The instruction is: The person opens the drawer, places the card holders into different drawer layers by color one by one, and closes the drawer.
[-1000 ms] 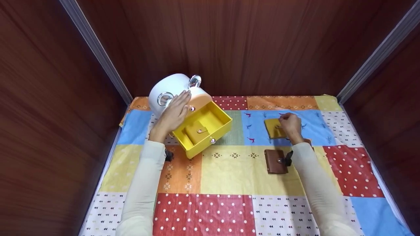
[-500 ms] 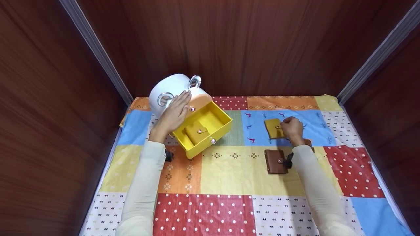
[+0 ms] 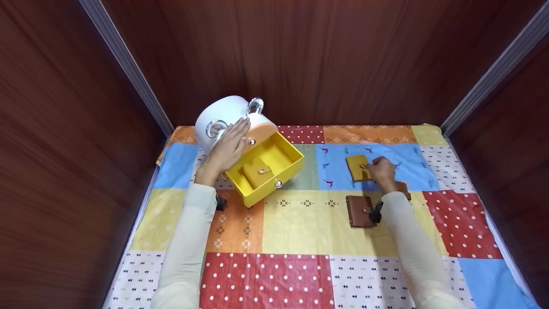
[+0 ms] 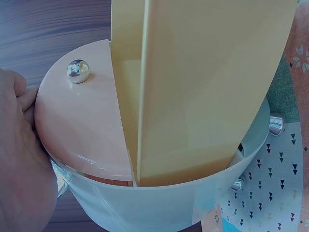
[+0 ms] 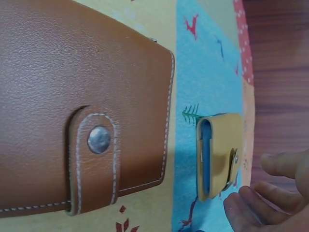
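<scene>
My left hand [image 3: 229, 148] lies with straight fingers on the front of a white drawer box [image 3: 227, 109] with silver rings. Its yellow drawer [image 3: 279, 156] is pulled out, and a mustard snap wallet [image 3: 257, 173] lies inside. In the left wrist view that hand touches the side of the peach front panel [image 4: 82, 116], by its silver knob [image 4: 78, 71]. On the blue patch, my right hand [image 3: 382, 171] is beside a yellow snap wallet [image 3: 357, 168]. The right wrist view shows its thumb and loosely bent fingers apart from this wallet [image 5: 227, 154], holding nothing.
A brown snap wallet [image 3: 360, 211] lies nearer me, left of the right wrist; it fills the left of the right wrist view. An orange-brown item [image 3: 403, 189] is partly hidden under that wrist. Wood-grain walls [image 3: 326, 64] surround the patchwork cloth [image 3: 300, 227].
My right hand has drawn slightly right and toward me, off the yellow wallet, so more of the wallet and its snap shows. My left hand stays on the box.
</scene>
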`<state>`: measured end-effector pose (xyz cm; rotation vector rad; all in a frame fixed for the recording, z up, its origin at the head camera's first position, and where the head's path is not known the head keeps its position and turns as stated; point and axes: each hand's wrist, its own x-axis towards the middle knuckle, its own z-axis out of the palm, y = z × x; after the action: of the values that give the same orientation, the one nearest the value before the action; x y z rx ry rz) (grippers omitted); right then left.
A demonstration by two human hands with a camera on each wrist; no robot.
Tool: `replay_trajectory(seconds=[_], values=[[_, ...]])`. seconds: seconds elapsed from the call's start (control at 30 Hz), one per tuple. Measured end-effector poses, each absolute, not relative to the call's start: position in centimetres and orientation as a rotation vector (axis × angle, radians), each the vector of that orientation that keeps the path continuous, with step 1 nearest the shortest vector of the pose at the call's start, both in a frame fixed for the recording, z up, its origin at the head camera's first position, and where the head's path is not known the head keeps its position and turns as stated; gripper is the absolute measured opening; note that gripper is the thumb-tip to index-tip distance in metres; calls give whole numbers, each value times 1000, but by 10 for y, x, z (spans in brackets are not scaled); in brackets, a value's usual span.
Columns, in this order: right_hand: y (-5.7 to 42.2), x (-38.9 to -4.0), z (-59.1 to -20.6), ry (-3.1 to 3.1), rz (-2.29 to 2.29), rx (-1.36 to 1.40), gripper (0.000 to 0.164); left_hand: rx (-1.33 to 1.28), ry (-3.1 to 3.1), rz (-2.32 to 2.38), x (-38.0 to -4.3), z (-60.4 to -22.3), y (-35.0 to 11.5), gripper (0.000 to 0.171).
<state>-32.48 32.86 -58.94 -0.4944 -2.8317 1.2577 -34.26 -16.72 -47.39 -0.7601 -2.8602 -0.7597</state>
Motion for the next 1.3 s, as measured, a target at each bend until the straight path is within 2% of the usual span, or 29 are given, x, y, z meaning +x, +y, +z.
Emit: replay_trajectory(seconds=[0.33, 0.73, 1.3], values=[[329, -324, -597, -2917, 1270, -495, 48, -768, -2849, -771, -343, -474, -168, 57], [326, -323, -605, -2984, 1204, -548, 62, -771, -2862, -755, -344, -474, -168, 57], [327, -323, -612, -2944, 1190, -582, 55, -767, -2851, -755, -344, -474, -167, 56]])
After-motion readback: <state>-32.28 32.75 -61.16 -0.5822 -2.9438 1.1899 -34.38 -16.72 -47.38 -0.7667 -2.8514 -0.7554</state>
